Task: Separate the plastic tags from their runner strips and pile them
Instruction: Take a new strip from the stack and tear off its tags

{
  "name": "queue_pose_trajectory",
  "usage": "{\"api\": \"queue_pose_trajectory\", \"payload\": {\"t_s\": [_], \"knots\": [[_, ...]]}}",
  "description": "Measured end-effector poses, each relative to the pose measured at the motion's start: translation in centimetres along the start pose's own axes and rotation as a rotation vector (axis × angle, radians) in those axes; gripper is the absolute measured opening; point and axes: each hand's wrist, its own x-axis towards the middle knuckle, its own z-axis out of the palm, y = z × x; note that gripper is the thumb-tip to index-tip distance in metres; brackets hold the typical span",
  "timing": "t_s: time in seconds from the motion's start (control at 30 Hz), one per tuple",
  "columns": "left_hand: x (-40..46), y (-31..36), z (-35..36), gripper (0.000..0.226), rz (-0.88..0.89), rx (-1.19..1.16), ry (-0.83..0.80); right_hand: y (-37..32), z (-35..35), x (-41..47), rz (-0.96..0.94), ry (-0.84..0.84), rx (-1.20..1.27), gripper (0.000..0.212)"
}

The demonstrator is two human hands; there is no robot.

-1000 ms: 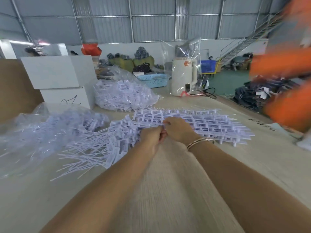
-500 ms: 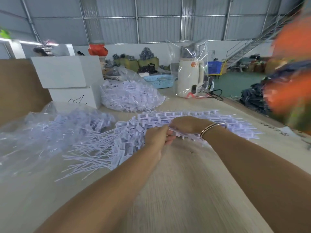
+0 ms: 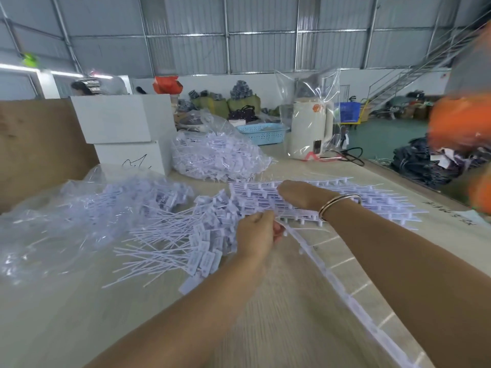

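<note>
A flat stack of white tag sheets [image 3: 377,201] lies across the wooden table [image 3: 279,314], still on their runners. My right hand [image 3: 300,195], with a bangle on the wrist, lies over the stack's left part and grips the tags there; its fingertips are hidden. My left hand [image 3: 255,235] pinches the end of a long bare runner strip [image 3: 332,277], which trails toward me and to the right, blurred by motion. Left of my hands sits a loose pile of separated tags [image 3: 202,235] with their thin tails fanned out to the left.
Clear bags of tags lie at the far left [image 3: 53,221] and behind [image 3: 220,158]. White boxes [image 3: 119,120], a blue basket [image 3: 263,132] and a bagged white kettle [image 3: 309,131] stand at the back. A person in orange [image 3: 462,123] moves at the right table edge.
My left hand has drawn back toward me, pulling a runner strip free of the stack. My right hand has shifted onto the stack, holding it. The orange-clad person keeps moving.
</note>
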Motion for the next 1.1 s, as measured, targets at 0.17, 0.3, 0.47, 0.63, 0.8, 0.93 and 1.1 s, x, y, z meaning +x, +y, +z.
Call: {"api": "queue_pose_trajectory", "payload": {"t_s": [0.17, 0.3, 0.47, 0.63, 0.8, 0.93, 1.1], "knots": [[0.4, 0.9, -2.0, 0.033, -0.035, -0.025, 0.044, 0.1, 0.4, -0.8, -0.028, 0.005, -0.094, 0.034], [-0.1, 1.8, -2.0, 0.029, -0.001, 0.0, 0.044, -0.9, 1.7, -0.9, -0.126, -0.011, -0.279, 0.033], [-1.0, 3.5, -3.0, 0.042, 0.142, -0.014, 0.051, -0.7, 2.5, -0.7, -0.045, -0.012, -0.107, 0.024], [-0.4, 7.4, -6.9, 0.017, 0.109, -0.171, 0.019, -0.2, 2.1, -0.6, -0.004, 0.129, -0.093, 0.039], [0.5, 10.2, -10.2, 0.013, -0.073, -0.08, -0.164, -0.1, 0.4, -1.4, 0.014, 0.343, 0.172, 0.045], [0.7, 10.4, -12.6, 0.03, -0.186, 0.284, -0.311, -0.6, 1.0, -2.7, -0.007, 0.372, 0.265, 0.043], [0.3, 10.8, -14.4, 0.041, -0.12, 0.387, -0.312, -3.2, 3.1, -4.4, -0.13, 0.341, 0.361, 0.037]]}}
